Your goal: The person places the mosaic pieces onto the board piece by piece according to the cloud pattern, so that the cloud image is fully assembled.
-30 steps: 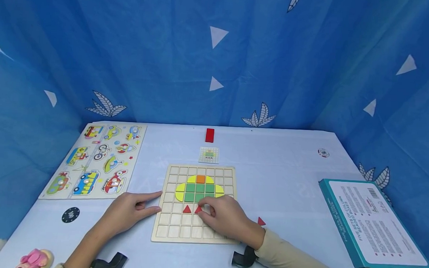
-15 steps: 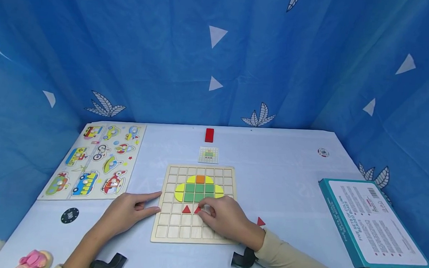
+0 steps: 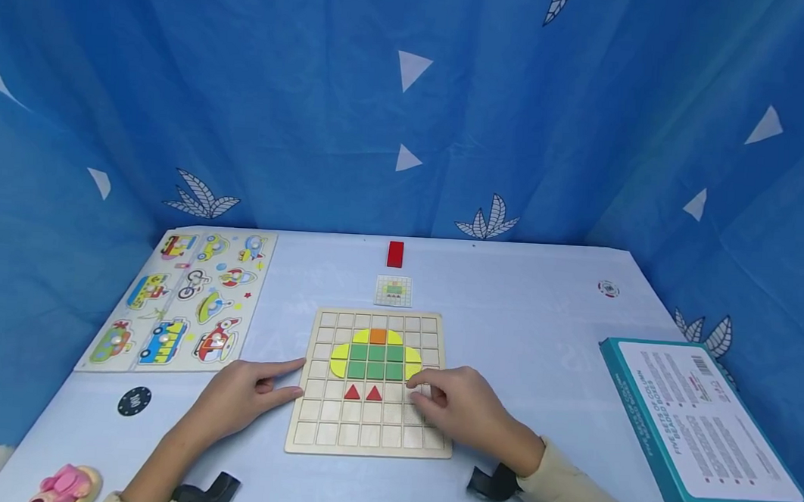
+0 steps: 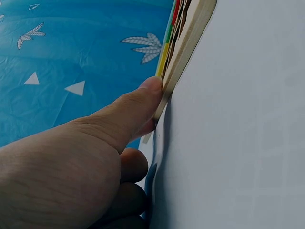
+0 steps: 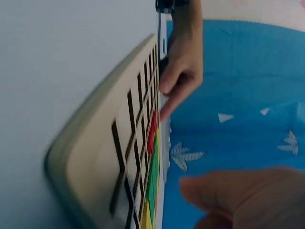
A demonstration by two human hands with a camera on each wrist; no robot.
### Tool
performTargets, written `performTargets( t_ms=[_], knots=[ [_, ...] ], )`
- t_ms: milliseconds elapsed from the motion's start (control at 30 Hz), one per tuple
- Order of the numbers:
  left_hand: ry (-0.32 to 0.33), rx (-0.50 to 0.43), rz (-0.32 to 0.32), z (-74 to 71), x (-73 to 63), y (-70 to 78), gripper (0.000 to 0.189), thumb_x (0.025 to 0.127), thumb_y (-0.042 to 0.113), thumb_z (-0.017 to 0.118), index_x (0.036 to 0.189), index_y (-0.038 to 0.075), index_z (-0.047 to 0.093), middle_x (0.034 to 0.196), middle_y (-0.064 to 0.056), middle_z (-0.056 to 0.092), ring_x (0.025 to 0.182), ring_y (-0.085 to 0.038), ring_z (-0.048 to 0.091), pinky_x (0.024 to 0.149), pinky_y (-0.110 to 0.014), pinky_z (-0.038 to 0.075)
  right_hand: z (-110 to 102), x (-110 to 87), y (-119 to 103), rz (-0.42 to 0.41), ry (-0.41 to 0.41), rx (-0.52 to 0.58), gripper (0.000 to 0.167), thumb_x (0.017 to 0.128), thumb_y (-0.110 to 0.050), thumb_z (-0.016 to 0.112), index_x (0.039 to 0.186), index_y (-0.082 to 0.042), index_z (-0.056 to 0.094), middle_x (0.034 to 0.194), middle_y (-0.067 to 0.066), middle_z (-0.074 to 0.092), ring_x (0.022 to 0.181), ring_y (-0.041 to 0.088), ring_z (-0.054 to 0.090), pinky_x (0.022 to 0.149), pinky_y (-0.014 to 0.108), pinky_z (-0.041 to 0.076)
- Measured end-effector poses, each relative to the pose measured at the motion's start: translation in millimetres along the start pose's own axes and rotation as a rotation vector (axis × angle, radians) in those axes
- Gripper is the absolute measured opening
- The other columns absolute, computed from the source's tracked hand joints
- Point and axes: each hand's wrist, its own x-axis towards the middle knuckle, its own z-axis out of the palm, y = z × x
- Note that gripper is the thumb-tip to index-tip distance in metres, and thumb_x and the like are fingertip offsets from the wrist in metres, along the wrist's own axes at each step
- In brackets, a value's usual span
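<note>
A wooden grid board lies mid-table, bearing several green squares, an orange square and yellow curved pieces. Below the green squares sit two red triangles, the left triangle and the right triangle. My left hand touches the board's left edge with thumb and index finger, which are spread apart. Over the board's right side is my right hand, fingers loosely bent, with nothing visible between thumb and index finger. In the right wrist view, its thumb is apart from the board.
A small pattern card and a red block lie behind the board. A vehicle puzzle is at back left, near a black chip. A teal-edged box occupies the right; another chip lies behind it.
My right hand has left the right-hand red triangle and moved right. The loose red triangle beside the board is now out of sight where that hand is. My left hand has stayed put.
</note>
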Motion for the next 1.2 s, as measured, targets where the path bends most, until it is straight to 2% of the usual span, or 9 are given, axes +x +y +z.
performTargets(
  t_ms=[100, 233, 400, 533, 800, 1200],
  knots=[
    [-0.001, 0.000, -0.004, -0.7, 0.0, 1.2, 0.054, 0.084, 0.058, 0.077, 0.130, 0.031, 0.072, 0.049, 0.009, 0.041, 0.046, -0.009, 0.035, 0.050, -0.027, 0.031, -13.5, -12.0, 8.3, -0.001, -0.074, 0.076, 0.011, 0.091, -0.017, 0.079, 0.101, -0.021, 0.079, 0.055, -0.020, 0.036, 0.050, -0.003, 0.032, 0.051, 0.019, 0.033],
    [-0.001, -0.001, -0.005, -1.0, 0.0, 1.8, 0.054, 0.084, 0.057, 0.078, 0.130, 0.030, 0.072, 0.050, 0.009, 0.041, 0.046, -0.009, 0.036, 0.050, -0.027, 0.031, -32.0, -29.4, 17.6, 0.047, -0.143, 0.121, 0.015, 0.091, -0.018, 0.080, 0.104, -0.025, 0.079, 0.056, -0.018, 0.037, 0.050, -0.002, 0.034, 0.051, 0.019, 0.035],
    [-0.002, -0.001, 0.000, -0.9, 1.0, 1.5, 0.054, 0.085, 0.058, 0.077, 0.130, 0.031, 0.072, 0.049, 0.008, 0.041, 0.046, -0.009, 0.035, 0.050, -0.027, 0.031, -49.9, -51.4, 36.6, 0.155, -0.173, 0.122, 0.020, 0.090, -0.021, 0.081, 0.110, -0.025, 0.078, 0.056, -0.016, 0.042, 0.050, 0.001, 0.040, 0.054, 0.022, 0.042],
    [0.001, 0.011, 0.001, 0.6, 1.5, -1.0, 0.054, 0.084, 0.057, 0.078, 0.130, 0.031, 0.072, 0.050, 0.009, 0.041, 0.046, -0.009, 0.036, 0.050, -0.027, 0.031, -60.1, -64.1, 52.9, 0.188, -0.186, 0.143, 0.024, 0.090, -0.021, 0.081, 0.113, -0.025, 0.078, 0.058, -0.016, 0.045, 0.052, 0.002, 0.043, 0.054, 0.021, 0.042],
    [-0.001, 0.014, -0.008, 4.0, 0.2, -5.5, 0.056, 0.083, 0.060, 0.077, 0.131, 0.031, 0.072, 0.050, 0.009, 0.042, 0.046, -0.010, 0.037, 0.050, -0.027, 0.032, -66.8, -71.2, 69.6, 0.179, -0.190, 0.178, 0.026, 0.092, -0.021, 0.079, 0.118, -0.024, 0.077, 0.060, -0.014, 0.048, 0.052, 0.003, 0.043, 0.051, 0.021, 0.040],
    [0.007, 0.017, -0.002, 2.3, -0.7, -3.7, 0.053, 0.084, 0.056, 0.078, 0.130, 0.030, 0.072, 0.050, 0.009, 0.041, 0.046, -0.009, 0.037, 0.050, -0.027, 0.032, -58.4, -70.6, 72.7, 0.224, -0.216, 0.153, 0.028, 0.090, -0.024, 0.081, 0.117, -0.024, 0.077, 0.058, -0.013, 0.046, 0.051, 0.004, 0.043, 0.050, 0.021, 0.036]
  ],
)
